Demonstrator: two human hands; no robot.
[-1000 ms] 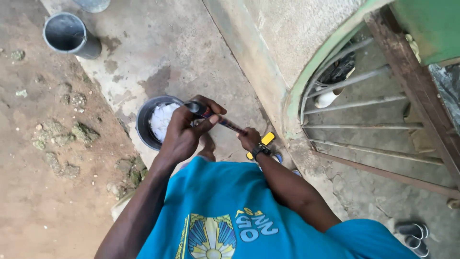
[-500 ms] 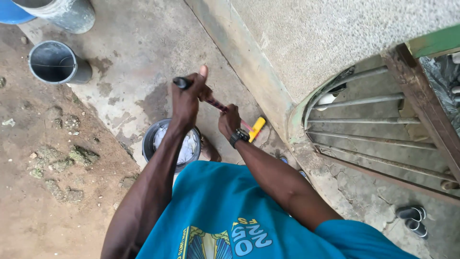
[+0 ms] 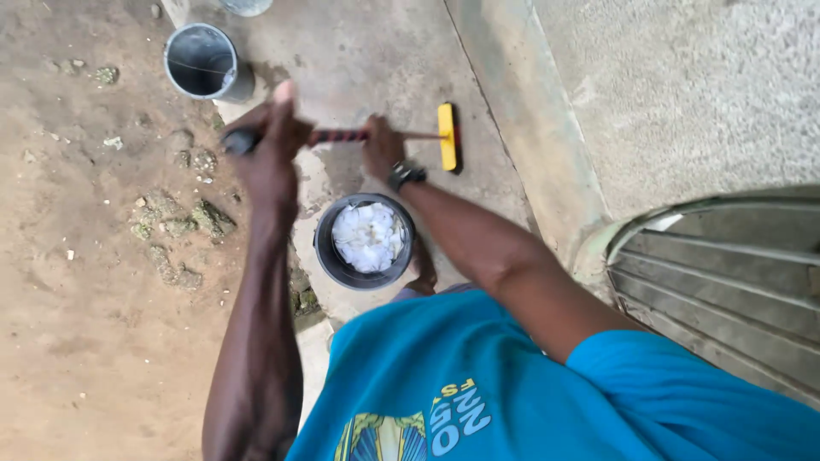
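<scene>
Both my hands grip a long-handled scrub brush. My left hand (image 3: 272, 141) is closed around the dark end of the handle (image 3: 337, 135). My right hand (image 3: 382, 145), with a dark watch at the wrist, holds the striped handle further along. The yellow brush head (image 3: 447, 136) rests on the wet concrete slab (image 3: 376, 60) near the wall. Just below my hands stands a dark bucket (image 3: 326, 256) with white foamy contents, beside my foot.
A grey metal bucket (image 3: 203, 61) stands at the slab's far left edge. Bare dirt with stones (image 3: 179, 224) lies to the left. A rough wall (image 3: 683, 94) and a curved metal grille (image 3: 726, 282) are to the right.
The view has swung. My hands have carried the brush out across the slab, so the yellow head now lies flat near the wall instead of close to my body.
</scene>
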